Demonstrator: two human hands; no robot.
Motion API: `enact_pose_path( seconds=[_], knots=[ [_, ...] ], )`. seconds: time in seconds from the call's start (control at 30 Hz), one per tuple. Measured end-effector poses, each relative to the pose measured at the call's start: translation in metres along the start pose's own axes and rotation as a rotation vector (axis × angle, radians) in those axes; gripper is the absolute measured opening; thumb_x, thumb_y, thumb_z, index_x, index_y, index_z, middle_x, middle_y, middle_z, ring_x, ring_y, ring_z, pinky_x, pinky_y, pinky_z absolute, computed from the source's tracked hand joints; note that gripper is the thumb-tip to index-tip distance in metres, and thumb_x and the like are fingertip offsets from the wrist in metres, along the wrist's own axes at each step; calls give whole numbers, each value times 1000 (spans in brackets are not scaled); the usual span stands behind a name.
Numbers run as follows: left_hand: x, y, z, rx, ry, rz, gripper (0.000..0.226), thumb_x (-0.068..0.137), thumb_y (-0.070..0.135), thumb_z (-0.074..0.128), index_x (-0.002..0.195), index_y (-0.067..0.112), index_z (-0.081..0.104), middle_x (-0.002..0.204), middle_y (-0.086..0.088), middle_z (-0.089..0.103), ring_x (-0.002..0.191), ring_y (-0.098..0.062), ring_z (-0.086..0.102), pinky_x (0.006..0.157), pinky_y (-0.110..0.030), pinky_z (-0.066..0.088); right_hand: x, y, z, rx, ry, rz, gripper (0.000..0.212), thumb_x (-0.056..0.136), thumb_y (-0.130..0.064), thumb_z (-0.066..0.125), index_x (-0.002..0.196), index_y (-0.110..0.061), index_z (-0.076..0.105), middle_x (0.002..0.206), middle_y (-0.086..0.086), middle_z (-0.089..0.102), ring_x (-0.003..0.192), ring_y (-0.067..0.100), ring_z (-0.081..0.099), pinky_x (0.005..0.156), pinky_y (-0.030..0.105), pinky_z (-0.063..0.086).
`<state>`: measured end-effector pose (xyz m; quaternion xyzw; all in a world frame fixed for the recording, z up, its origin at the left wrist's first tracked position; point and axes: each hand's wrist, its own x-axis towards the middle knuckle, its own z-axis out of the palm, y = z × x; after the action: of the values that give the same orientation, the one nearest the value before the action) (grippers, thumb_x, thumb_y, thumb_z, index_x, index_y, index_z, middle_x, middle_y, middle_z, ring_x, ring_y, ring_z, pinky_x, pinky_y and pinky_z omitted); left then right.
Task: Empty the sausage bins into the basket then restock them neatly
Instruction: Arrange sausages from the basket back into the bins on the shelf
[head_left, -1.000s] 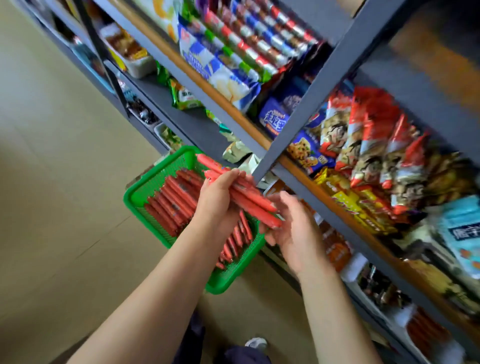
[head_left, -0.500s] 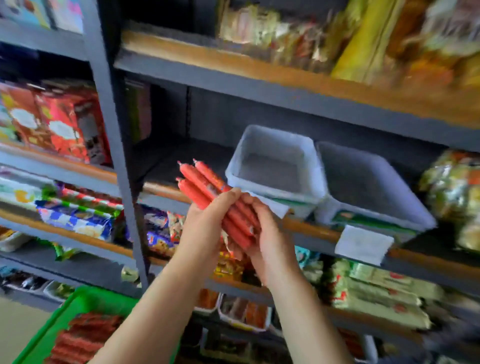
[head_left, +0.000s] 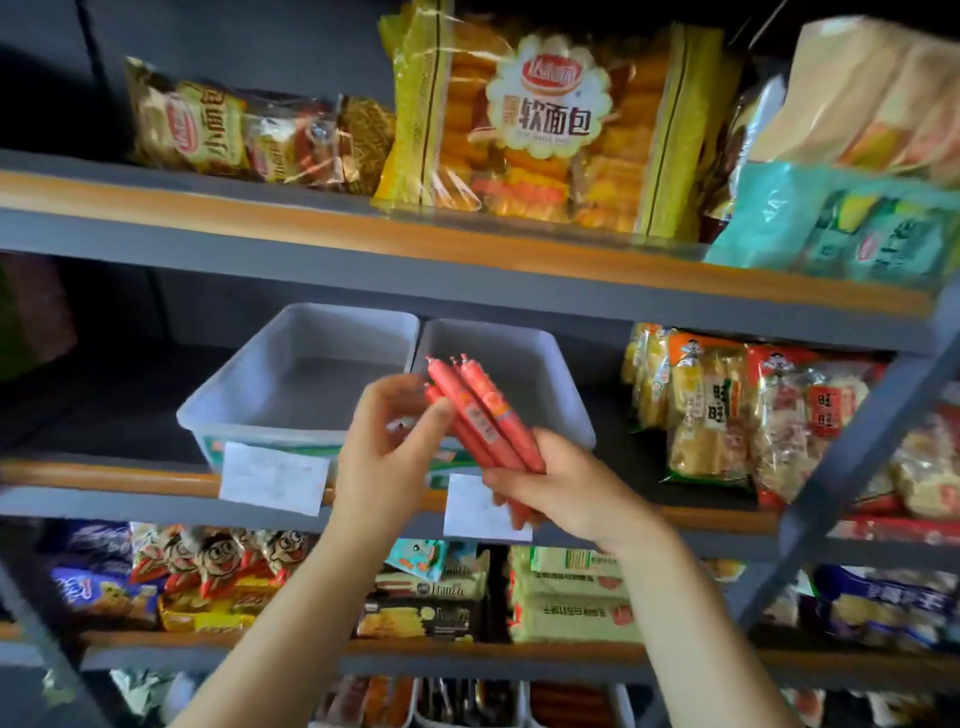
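A bundle of red sausages (head_left: 480, 413) stands tilted in front of two pale plastic bins on the middle shelf. My right hand (head_left: 561, 488) grips the bundle's lower end. My left hand (head_left: 387, 447) touches the bundle's left side with curled fingers, thumb near the sausages. The left bin (head_left: 260, 387) shows a bare bottom. The right bin (head_left: 550, 364) sits right behind the sausage tips, and the part of its inside that I can see holds nothing. The green basket is out of view.
White price tags (head_left: 272, 478) hang on the shelf edge below the bins. Bread bags (head_left: 540, 124) fill the shelf above, snack packs (head_left: 727, 410) sit right of the bins. A dark diagonal brace (head_left: 857, 457) crosses at right. Packaged goods (head_left: 566, 597) line the lower shelf.
My view swung up from the green basket to the bin shelf. Both hands carried the sausage bundle up and right, from the basket to in front of the right bin.
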<state>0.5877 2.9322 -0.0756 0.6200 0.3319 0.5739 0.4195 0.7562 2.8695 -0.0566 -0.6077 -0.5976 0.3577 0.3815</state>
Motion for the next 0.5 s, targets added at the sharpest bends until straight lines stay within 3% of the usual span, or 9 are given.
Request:
enact_pose_path(
  seconds=[0.03,0.1,0.17,0.3,0.43,0.5],
  knots=[
    [6,-13,-2,250,88,175,25,93,31,65,114,18,60,109,2,66,103,-11,59,88,-18,41,4,1,-14,-175,75,8,19,89,-21,68,104,-23,57,80,-4,67,61,15,61,59,33,50],
    [17,-42,-5,801,78,411,35,93,42,51,116,19,63,117,-2,64,111,-23,56,100,-36,36,13,-1,-35,-468,148,-44,21,86,-29,67,103,-28,56,85,-9,64,71,14,62,64,30,50],
    [21,-66,-5,1138,-44,392,51,91,55,42,115,18,67,127,-8,63,117,-33,56,108,-53,31,28,-6,-46,-631,141,-92,15,87,-29,64,97,-29,53,82,-8,59,75,17,59,61,29,45],
    [21,-77,-5,1211,-80,343,59,96,60,32,114,19,70,134,-7,61,105,-35,60,102,-51,36,70,-5,-57,-725,41,-54,14,86,-22,64,95,-20,54,84,-3,58,78,21,58,62,29,42],
    [18,-69,-3,1231,-76,306,71,100,63,16,118,18,68,135,-6,62,99,-32,62,96,-47,38,107,10,-66,-858,-352,106,13,85,-21,65,92,-10,64,89,11,68,75,21,59,68,33,48],
    [17,-67,-2,1231,-78,284,72,100,63,15,117,18,68,135,-5,61,99,-31,62,96,-48,39,121,13,-66,-885,-509,195,19,81,-24,68,95,-11,69,96,9,72,81,21,66,76,37,55]
  ],
)
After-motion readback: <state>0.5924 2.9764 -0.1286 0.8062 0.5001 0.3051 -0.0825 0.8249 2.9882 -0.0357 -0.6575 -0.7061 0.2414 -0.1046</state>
